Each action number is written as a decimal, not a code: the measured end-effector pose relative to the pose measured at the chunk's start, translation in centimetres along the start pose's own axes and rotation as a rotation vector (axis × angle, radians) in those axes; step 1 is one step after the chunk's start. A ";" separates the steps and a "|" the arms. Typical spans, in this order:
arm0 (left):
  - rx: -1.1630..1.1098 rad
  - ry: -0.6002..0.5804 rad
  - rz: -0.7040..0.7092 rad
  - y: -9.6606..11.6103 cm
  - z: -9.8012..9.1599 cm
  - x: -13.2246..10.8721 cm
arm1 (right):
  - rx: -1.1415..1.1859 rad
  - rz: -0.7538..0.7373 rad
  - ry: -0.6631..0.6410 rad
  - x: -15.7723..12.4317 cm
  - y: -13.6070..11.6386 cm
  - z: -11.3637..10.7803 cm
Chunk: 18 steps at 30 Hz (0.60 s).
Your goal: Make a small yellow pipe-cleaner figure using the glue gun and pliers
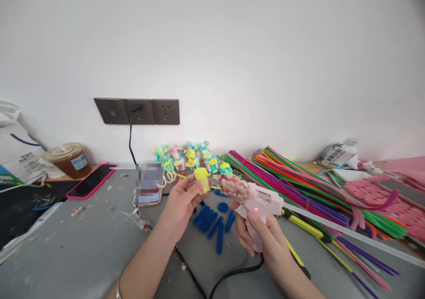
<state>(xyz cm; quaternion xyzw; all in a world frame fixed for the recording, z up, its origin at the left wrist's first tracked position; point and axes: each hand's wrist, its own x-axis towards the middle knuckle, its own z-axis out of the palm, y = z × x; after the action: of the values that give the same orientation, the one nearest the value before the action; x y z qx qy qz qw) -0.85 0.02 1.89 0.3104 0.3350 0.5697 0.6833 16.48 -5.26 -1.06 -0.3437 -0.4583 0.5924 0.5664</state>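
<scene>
While near the glue gun [270,204], blue pieces [204,219], bundled stems [292,188].

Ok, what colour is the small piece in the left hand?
Yellow; the small piece in the left hand shows best in the head view, the only one.

— Left hand [182,204] out front, thumb and fingers set in a pinch; left forearm [146,257] on a slant from lower left!
— And the right hand [265,235]; fingers curled in a full grip, thumb angled up and inward; right forearm [294,274] in from lower right!
— Hands side by side; near, not touching!
</scene>
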 end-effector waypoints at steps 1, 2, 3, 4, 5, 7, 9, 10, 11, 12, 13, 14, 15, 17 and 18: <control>-0.007 -0.010 -0.010 0.0 0.0 0.0 | 0.007 -0.001 0.001 0.0 0.0 0.0; -0.013 -0.022 -0.024 0.0 0.1 -0.1 | 0.010 -0.003 -0.003 0.0 0.0 0.0; -0.019 -0.034 -0.041 0.0 0.1 -0.1 | 0.011 -0.003 -0.003 0.0 0.0 0.0; -0.026 -0.043 -0.057 0.0 0.2 -0.1 | 0.011 -0.004 -0.005 -0.1 0.0 0.0; -0.035 -0.049 -0.072 0.0 0.3 -0.2 | 0.012 -0.005 -0.010 -0.1 -0.1 0.1; -0.054 -0.058 -0.096 -0.1 0.4 -0.2 | 0.008 0.001 0.000 -0.2 -0.3 0.2; -0.073 -0.069 -0.109 -0.1 0.3 -0.3 | -0.002 0.007 0.022 -0.3 -0.5 0.4; -0.083 -0.076 -0.113 -0.2 0.3 -0.3 | -0.010 0.009 0.032 -0.4 -0.5 0.5; -0.093 -0.084 -0.116 -0.2 0.2 -0.2 | -0.022 0.007 0.040 -0.5 -0.5 0.5; -0.100 -0.091 -0.118 -0.2 0.1 -0.2 | -0.038 -0.007 0.036 -0.5 -0.4 0.5; -0.104 -0.096 -0.119 -0.3 0.0 -0.2 | -0.060 -0.028 0.032 -0.5 -0.3 0.5; -0.103 -0.099 -0.122 -0.3 0.0 -0.2 | -0.091 -0.054 0.033 -0.6 -0.1 0.4; -0.099 -0.103 -0.125 -0.3 0.0 -0.3 | -0.135 -0.083 0.042 -0.6 0.0 0.2; -0.093 -0.107 -0.134 -0.3 0.0 -0.3 | -0.253 -0.137 0.071 -0.7 0.3 -0.4; -0.096 -0.106 -0.141 -0.3 0.1 -0.3 | -0.320 -0.155 0.090 -0.7 0.4 -0.7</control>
<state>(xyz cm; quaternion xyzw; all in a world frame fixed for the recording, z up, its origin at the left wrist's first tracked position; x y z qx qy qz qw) -0.65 -0.35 1.70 0.2827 0.2917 0.5185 0.7524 17.08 -5.87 -1.73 -0.4190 -0.5462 0.4505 0.5685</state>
